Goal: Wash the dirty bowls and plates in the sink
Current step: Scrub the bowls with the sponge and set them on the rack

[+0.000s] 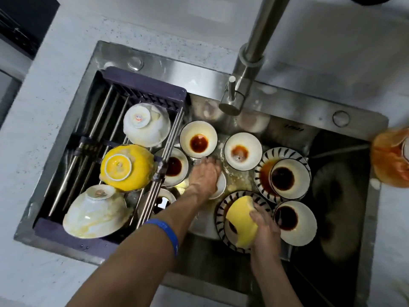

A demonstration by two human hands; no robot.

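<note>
Several white bowls with dark sauce lie in the steel sink [287, 127], among them one at the back [198, 138] and one at the front right [295, 222]. A sauce-stained bowl [290, 178] sits on a black-striped plate [281, 152]. My left hand [204, 173] reaches down at the sink's middle and grips a small white bowl [220, 185], which it mostly hides. My right hand [264, 227] holds a yellow sponge [242, 220] over a second striped plate [221, 218].
A purple drain rack [141, 89] spans the sink's left side and carries three soapy upturned bowls: white [146, 125], yellow [126, 167] and white [95, 212]. The faucet [241, 89] hangs over the back. An orange thing [389, 156] stands on the right counter.
</note>
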